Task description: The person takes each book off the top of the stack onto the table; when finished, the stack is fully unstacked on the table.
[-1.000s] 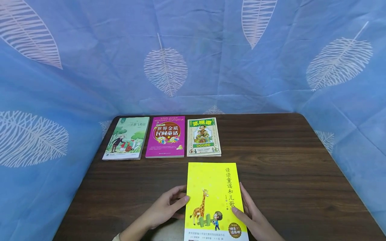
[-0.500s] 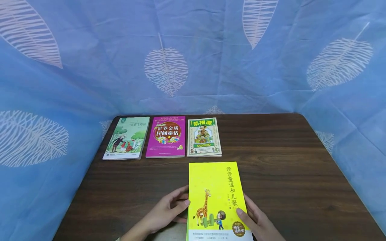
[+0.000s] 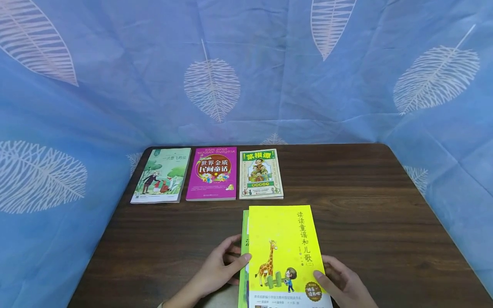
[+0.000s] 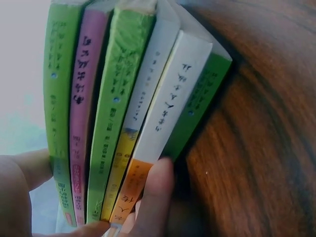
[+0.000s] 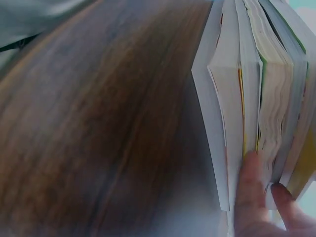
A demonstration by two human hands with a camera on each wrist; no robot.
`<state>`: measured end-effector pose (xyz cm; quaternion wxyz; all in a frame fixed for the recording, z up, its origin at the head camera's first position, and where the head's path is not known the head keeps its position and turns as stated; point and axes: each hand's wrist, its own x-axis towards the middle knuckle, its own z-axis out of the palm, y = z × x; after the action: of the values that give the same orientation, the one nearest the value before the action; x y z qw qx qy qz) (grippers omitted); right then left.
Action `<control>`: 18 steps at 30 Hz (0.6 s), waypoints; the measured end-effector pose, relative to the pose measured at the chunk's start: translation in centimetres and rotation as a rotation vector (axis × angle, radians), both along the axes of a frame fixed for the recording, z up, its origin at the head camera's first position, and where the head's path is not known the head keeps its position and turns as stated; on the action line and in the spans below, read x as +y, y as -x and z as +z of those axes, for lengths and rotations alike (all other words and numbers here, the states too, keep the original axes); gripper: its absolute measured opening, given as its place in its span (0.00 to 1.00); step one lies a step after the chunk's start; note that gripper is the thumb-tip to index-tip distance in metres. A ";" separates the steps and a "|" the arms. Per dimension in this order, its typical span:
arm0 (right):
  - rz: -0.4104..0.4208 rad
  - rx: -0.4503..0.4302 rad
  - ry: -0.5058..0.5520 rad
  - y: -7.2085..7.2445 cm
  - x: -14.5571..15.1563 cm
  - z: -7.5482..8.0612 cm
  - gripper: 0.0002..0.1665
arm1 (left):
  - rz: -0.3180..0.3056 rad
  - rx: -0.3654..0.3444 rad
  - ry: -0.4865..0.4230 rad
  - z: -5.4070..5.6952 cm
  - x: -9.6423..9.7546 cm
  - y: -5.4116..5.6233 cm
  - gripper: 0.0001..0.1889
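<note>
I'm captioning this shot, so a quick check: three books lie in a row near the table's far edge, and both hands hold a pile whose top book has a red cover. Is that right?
Not quite: the top book has a yellow cover, not red, as the head view shows. The left hand and right hand do hold the pile.

Dark wood-grained table [image 3: 369, 214] backed by blue cloth [image 3: 269, 96], white leaves [image 3: 212, 87] printed across it, pale-green book [image 3: 161, 176], magenta book [image 3: 211, 173] and cream-and-green book [image 3: 261, 174] laid flat in a row, left to right, near the far edge
</note>
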<state>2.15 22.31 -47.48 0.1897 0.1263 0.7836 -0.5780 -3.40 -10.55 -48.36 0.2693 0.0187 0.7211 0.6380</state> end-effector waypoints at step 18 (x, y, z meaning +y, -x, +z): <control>-0.131 0.092 -0.011 3.6 3.1 0.8 0.38 | -0.038 0.011 -0.024 -0.2 -0.4 -0.2 0.38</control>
<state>-1.42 25.42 -46.67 0.1147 0.1515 0.7847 -0.5900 -3.19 -10.95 -48.57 0.2772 0.0391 0.7144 0.6413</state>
